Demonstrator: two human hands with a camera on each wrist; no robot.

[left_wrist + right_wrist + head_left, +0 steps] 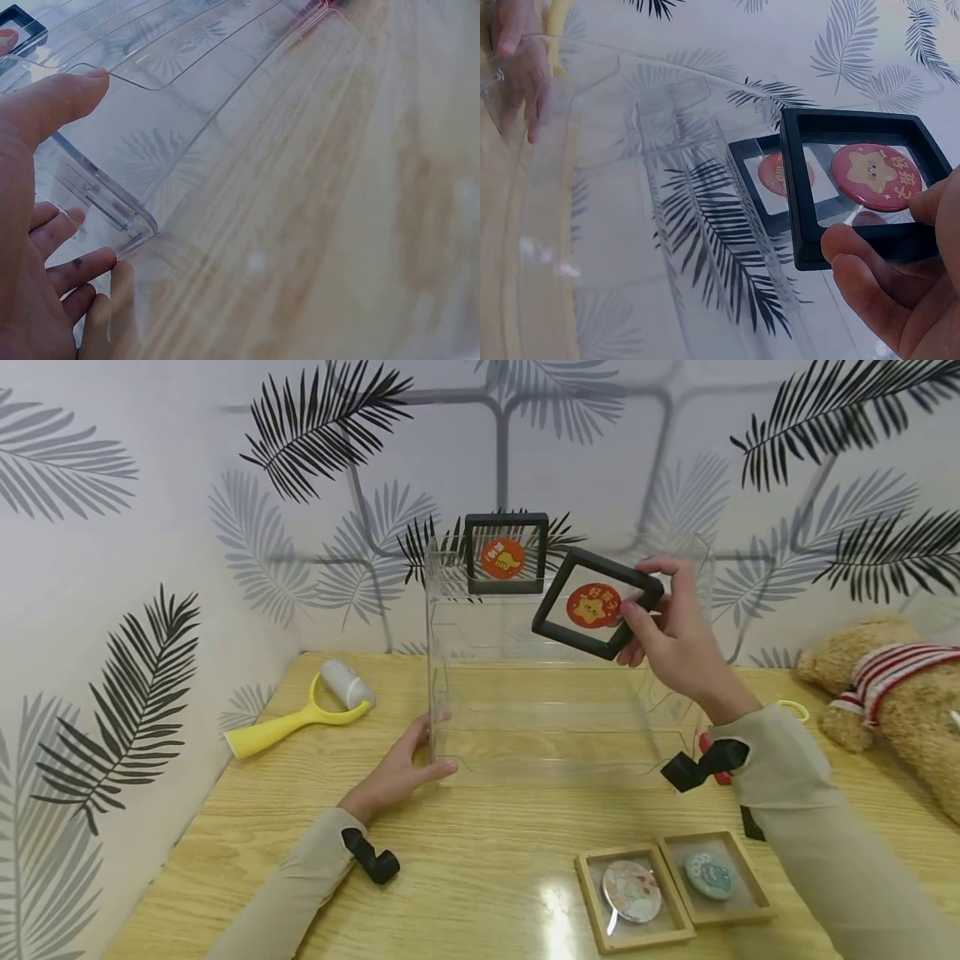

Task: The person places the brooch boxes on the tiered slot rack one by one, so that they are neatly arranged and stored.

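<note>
My right hand pinches a tilted black square display frame by its right corner. Inside its clear window sits a round red badge with a yellow star figure. A clear acrylic tiered rack stands on the table just below and behind it. On the rack's top tier, toward the left, another black frame with a red badge stands upright. My left hand rests at the rack's lower left side, thumb extended in front and fingers touching the side panel's bottom corner.
Two wooden-framed boxes holding round badges lie at the front right. A yellow-handled roller lies at the left. A plush bear in red and white stripes is at the right edge. The patterned wall rises behind the rack.
</note>
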